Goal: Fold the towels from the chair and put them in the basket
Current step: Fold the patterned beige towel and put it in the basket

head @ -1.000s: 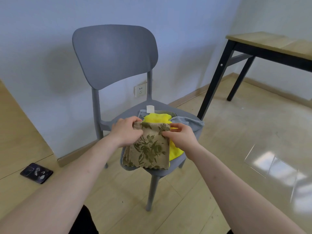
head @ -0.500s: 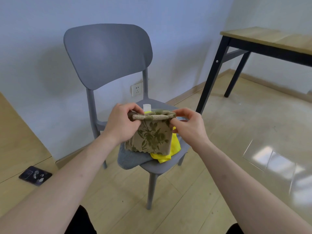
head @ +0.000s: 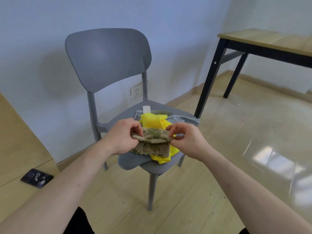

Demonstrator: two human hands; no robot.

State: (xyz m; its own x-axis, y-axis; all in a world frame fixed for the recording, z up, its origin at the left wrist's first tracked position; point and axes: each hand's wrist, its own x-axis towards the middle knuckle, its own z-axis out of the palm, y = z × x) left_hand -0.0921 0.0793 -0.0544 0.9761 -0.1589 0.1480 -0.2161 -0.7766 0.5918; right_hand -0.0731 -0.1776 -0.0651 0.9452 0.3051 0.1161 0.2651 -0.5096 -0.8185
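A grey plastic chair (head: 108, 54) stands against the wall with a pile of towels on its seat. Above the seat's front I hold a beige towel with a green leaf print (head: 152, 141), doubled over along its top. My left hand (head: 124, 135) pinches its left end and my right hand (head: 185, 139) pinches its right end. Under it lie a yellow towel (head: 154, 119), a grey-blue towel (head: 133, 161) that hangs over the seat's front edge, and a patterned one with a white label (head: 146, 109) at the back. No basket is in view.
A wooden table with black legs (head: 263, 41) stands at the right, one leg close to the chair. A dark flat object (head: 36, 178) lies on the floor at the left. A wall socket (head: 136, 91) sits behind the chair. Open floor lies to the right.
The leaf-print towel hung full length from both hands a second ago. Its top has since been folded over, so it now hangs shorter, and my hands have lowered it toward the seat.
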